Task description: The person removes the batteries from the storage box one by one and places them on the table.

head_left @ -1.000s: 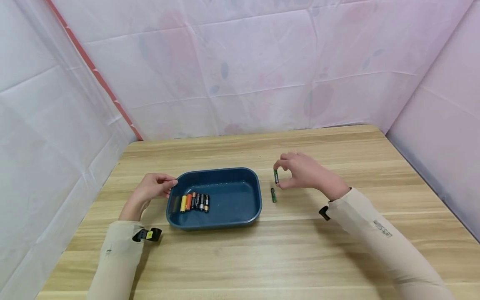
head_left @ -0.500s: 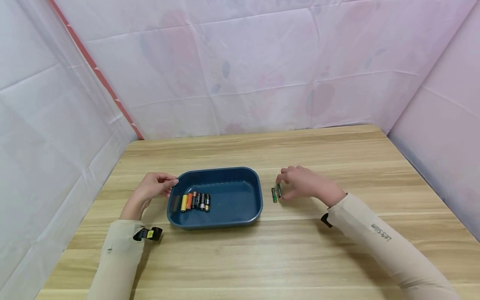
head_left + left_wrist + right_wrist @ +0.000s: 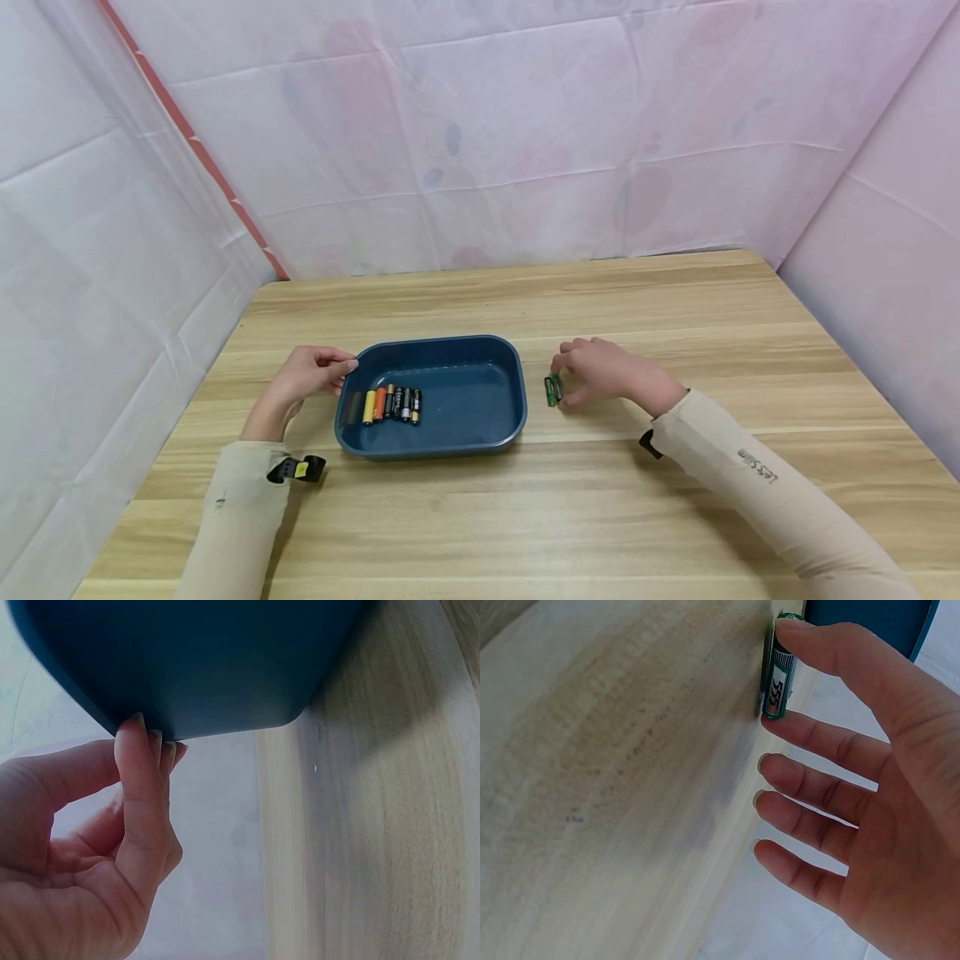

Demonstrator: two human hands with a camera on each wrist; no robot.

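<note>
Head view: hands [image 3: 600,371] on batteries [image 3: 553,390], tray [image 3: 442,346]

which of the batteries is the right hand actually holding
The green battery outside the blue tray, pinched by the right hand beside another green one; the rest lie in a row inside the tray.
</note>
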